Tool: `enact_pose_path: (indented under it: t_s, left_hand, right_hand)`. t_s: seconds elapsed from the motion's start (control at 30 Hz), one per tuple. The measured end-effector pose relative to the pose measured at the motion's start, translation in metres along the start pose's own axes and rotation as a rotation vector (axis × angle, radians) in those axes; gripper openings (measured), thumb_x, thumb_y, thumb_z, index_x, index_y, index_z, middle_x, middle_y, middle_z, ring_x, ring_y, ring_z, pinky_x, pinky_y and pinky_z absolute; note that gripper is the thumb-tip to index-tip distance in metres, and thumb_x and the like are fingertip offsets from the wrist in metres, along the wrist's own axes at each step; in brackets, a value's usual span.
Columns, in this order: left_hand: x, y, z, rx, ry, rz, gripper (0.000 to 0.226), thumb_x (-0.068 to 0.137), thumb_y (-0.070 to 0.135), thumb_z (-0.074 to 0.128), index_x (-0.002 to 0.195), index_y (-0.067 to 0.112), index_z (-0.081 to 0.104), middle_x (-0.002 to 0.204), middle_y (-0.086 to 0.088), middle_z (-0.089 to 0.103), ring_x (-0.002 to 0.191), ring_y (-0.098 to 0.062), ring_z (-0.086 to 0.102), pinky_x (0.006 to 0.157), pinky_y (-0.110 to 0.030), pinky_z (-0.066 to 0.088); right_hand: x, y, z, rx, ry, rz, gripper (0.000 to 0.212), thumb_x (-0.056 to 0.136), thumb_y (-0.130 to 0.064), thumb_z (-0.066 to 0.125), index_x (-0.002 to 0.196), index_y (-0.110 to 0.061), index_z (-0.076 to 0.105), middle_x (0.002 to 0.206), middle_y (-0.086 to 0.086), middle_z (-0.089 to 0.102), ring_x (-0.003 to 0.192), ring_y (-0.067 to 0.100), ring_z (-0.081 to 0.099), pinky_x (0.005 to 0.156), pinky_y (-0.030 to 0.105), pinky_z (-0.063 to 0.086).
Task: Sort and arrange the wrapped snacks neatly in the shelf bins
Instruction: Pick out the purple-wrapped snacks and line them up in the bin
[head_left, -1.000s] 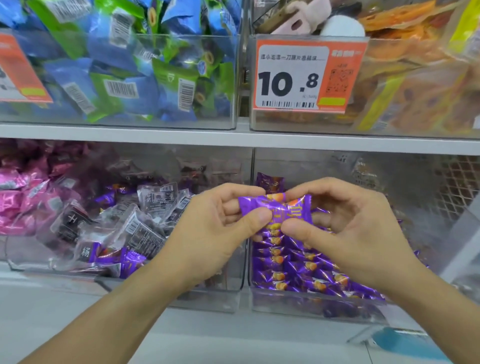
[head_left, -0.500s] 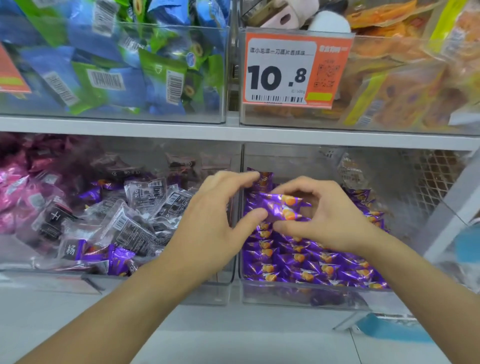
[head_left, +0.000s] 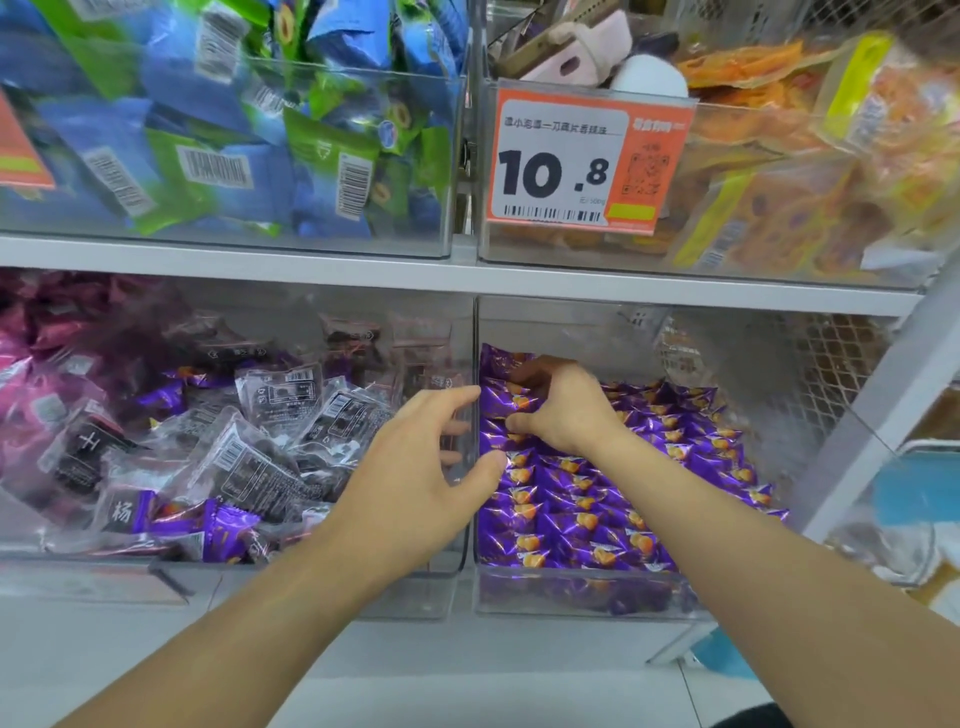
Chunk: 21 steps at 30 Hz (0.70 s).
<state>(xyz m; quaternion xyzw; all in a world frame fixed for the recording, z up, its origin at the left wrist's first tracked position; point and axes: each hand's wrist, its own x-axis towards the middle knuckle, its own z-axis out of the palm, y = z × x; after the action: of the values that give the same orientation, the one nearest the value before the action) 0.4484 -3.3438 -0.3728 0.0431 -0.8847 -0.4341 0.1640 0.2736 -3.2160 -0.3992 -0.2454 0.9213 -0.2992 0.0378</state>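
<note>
While the right hand reaches into the right clear bin, fingers curled, its grip pinches a purple snack at the back-left of the rows. Left hand hovers at the divider wall, fingers spread, probably holding nothing. Purple orange-print wrappers lie in neat rows.

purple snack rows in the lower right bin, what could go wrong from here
The right hand presses a purple snack into the back of the neat rows; pushing hard could buckle them. Stray purple packs lie mixed among the clear-wrapped snacks in the neighbouring bin and may get overlooked.
</note>
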Motion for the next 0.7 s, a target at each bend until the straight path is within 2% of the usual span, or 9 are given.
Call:
enact_pose_path:
  t_s: [0.1,0.2,0.3,0.4,0.5,0.7]
  left_hand:
    - [0.002,-0.002,0.000,-0.002,0.002,0.011,0.059,0.087,0.036,0.066,0.142,0.031,0.044,0.124,0.021,0.047,0.107,0.017,0.048,0.078,-0.001,0.043]
    - [0.004,-0.002,0.000,-0.018,0.003,0.012,0.059,0.087,0.036,0.067,0.141,0.030,0.045,0.125,0.019,0.047,0.107,0.018,0.047,0.076,0.000,0.043]
    - [0.005,-0.002,-0.001,-0.052,-0.004,-0.019,0.058,0.086,0.035,0.069,0.139,0.032,0.045,0.119,0.020,0.048,0.099,0.012,0.054,0.072,0.001,0.043]
    - [0.004,-0.006,-0.001,-0.119,-0.004,-0.041,0.060,0.082,0.037,0.072,0.137,0.036,0.047,0.122,0.020,0.054,0.100,0.014,0.056,0.075,-0.002,0.047]
    - [0.005,-0.009,0.000,-0.152,0.001,-0.047,0.060,0.079,0.037,0.075,0.134,0.037,0.050,0.122,0.019,0.057,0.101,0.019,0.053,0.079,-0.007,0.050]
    - [0.005,-0.008,0.000,-0.156,0.004,-0.047,0.058,0.080,0.036,0.075,0.133,0.036,0.052,0.118,0.022,0.056,0.102,0.020,0.053,0.077,-0.004,0.048]
  right_hand:
    - [0.003,0.002,0.000,-0.012,0.008,0.016,0.057,0.071,-0.021,0.088,0.122,-0.020,0.064,0.124,-0.001,0.065,0.109,0.017,0.062,0.082,0.018,0.041]
    - [0.009,0.002,0.000,-0.008,-0.014,0.040,0.057,0.070,-0.023,0.088,0.121,-0.021,0.064,0.122,-0.001,0.066,0.101,0.015,0.061,0.077,0.019,0.042]
    - [0.014,0.005,0.004,0.023,-0.023,0.069,0.056,0.070,-0.023,0.088,0.120,-0.024,0.064,0.122,-0.001,0.065,0.096,0.013,0.059,0.069,0.017,0.043]
    - [0.014,0.010,0.007,0.065,-0.019,0.049,0.054,0.070,-0.023,0.089,0.119,-0.023,0.066,0.122,0.000,0.067,0.099,0.015,0.062,0.074,0.020,0.045]
    - [0.014,0.013,-0.001,0.116,-0.039,0.016,0.059,0.065,-0.027,0.093,0.118,-0.021,0.068,0.112,-0.002,0.069,0.094,0.014,0.064,0.074,0.022,0.046]
    - [0.012,0.015,0.000,0.087,0.079,-0.078,0.027,0.073,-0.024,0.087,0.096,-0.020,0.075,0.090,-0.007,0.068,0.077,0.012,0.062,0.068,0.020,0.045]
